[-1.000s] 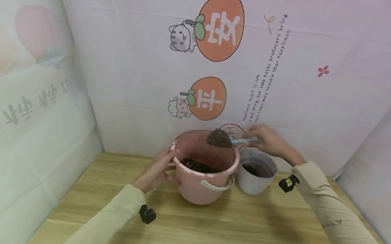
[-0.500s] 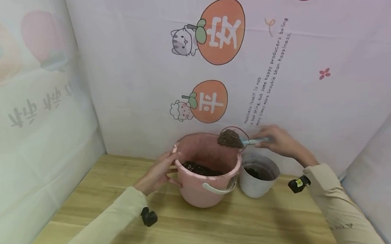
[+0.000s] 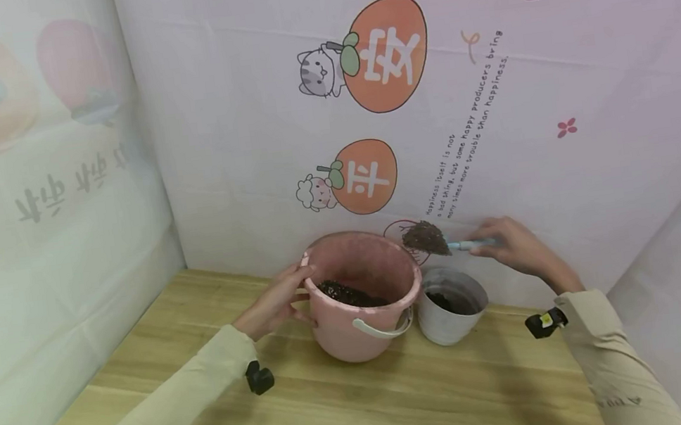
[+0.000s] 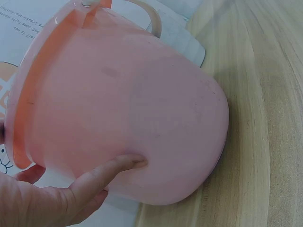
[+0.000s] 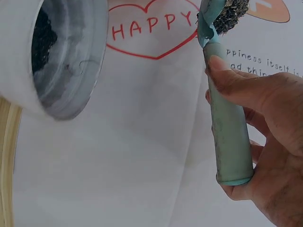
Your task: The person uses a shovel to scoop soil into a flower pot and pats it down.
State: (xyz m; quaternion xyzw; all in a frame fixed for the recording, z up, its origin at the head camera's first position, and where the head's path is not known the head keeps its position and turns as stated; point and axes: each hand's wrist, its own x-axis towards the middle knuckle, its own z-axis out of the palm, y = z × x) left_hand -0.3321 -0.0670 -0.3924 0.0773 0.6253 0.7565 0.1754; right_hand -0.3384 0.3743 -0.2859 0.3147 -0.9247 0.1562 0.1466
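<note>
"Start close in. What have you got?"

"With 12 o'clock straight ahead on my head feed, I see the table first, and the sleeves reaching in from 7 and 5."

"Left hand?"

"At 11, fingers spread partway and gripping the bucket on its 9 o'clock side: a fingertip at the rim, another digit pressed along the outer wall. My left wrist feed shows that well."

"And the bucket?"

"At 12, upright on the table, soil low inside, white bail hanging at its 5 o'clock."

"Next one out?"

"The pot, at 1, upright just beside the bucket, with some soil in it too."

"Right hand?"

"Past the pot, towards 1, curled snugly round the grip of the scoop. I see the scoop raised, apart from the pot, its blade towards 9 and heaped with soil."

"Behind everything?"

"Cloth at 12, printed with orange fruit and lettering."
</note>
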